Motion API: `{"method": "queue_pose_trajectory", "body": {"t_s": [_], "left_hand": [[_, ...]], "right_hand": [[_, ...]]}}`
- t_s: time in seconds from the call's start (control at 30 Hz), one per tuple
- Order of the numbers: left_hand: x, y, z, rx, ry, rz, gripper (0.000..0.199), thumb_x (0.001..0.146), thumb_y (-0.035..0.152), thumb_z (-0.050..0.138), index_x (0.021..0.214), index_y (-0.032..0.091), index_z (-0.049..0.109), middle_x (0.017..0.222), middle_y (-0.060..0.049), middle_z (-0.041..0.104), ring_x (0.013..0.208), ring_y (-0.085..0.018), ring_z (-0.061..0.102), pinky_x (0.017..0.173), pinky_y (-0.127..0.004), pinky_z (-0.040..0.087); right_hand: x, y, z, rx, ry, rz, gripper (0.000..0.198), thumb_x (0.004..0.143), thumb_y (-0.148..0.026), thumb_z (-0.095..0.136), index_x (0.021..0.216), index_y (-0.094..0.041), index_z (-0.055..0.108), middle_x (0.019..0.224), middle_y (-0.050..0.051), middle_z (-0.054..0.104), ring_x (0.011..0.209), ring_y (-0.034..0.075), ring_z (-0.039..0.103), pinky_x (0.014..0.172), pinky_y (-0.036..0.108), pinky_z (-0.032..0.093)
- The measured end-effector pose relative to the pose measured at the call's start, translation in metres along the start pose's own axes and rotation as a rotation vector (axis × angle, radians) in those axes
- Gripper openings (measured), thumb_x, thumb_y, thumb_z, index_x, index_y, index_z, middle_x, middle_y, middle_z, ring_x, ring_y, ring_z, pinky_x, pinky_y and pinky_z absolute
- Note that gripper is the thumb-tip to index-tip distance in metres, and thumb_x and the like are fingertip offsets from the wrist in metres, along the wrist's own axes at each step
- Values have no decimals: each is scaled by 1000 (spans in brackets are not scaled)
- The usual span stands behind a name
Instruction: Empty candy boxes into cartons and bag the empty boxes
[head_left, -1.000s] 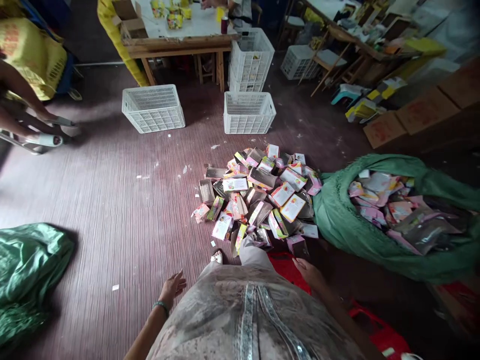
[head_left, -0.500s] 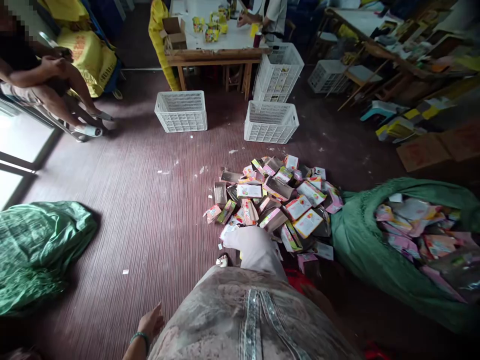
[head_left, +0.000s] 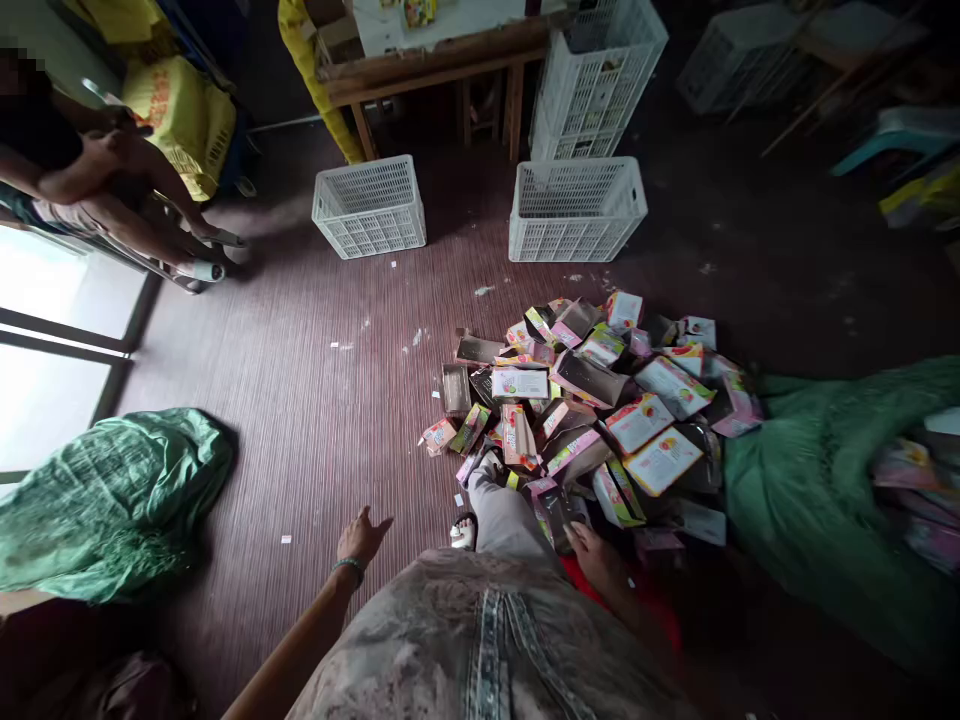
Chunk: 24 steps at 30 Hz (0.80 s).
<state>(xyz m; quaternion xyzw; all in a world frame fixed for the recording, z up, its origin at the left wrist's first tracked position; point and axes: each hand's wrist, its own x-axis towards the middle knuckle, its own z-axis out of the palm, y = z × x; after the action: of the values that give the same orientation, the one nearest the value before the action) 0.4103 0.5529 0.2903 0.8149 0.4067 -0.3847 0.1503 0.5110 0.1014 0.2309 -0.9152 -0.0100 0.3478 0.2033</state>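
Note:
My left hand (head_left: 363, 540), a green bracelet at its wrist, hangs over the bare floor with fingers spread and nothing in them. Down by my right knee, my right hand (head_left: 596, 560) reaches to the near edge of a heap of flattened and torn-open cartons (head_left: 559, 375). Its stretched fingers are at the edge of a pink carton with a dark inside (head_left: 553, 510); I see no clear grip. The cartons are white, pink and green with fruit prints, many gaping open. Something red (head_left: 585, 580) shows beneath my right forearm.
Two white plastic crates (head_left: 369, 210) (head_left: 576, 215) stand beyond the heap, with stacked crates (head_left: 592, 90) behind. A green woven sack (head_left: 795, 480) holding cartons lies right; another green sack (head_left: 142, 490) lies left. A seated person (head_left: 90, 170) is at the far left, near a wooden table (head_left: 435, 70).
My view has tipped further down. My left hand has moved forward and right, away from my body. My right hand has come into view at the carton heap.

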Motion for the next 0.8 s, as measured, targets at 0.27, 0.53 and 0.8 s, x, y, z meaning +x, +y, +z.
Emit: {"method": "queue_pose_trajectory", "body": {"t_s": [0.27,0.53,0.8], "left_hand": [[86,146,-30,217,140,132,87,85,59,60,157,19,29,149,-22,48,132,-38,49,104,-46,40],[170,240,-3,377,78,255,73,82,54,66,142,17,50,157,-24,34,136,-39,41,104,-47,36],[283,277,69,367,-42,326,93,73,56,76,145,8,44,159,-30,26,137,-48,33,106,-55,34]], "right_hand": [[61,-69,53,33,57,-243,46,88,-39,52,123,-15,69,135,18,63,128,33,58,110,45,46],[68,-57,56,-84,231,-255,47,94,-39,52,133,-16,60,142,22,56,133,39,53,105,55,50],[57,-54,90,-126,266,-184,84,86,-38,59,159,-32,20,148,22,50,133,43,52,94,63,56]]}}
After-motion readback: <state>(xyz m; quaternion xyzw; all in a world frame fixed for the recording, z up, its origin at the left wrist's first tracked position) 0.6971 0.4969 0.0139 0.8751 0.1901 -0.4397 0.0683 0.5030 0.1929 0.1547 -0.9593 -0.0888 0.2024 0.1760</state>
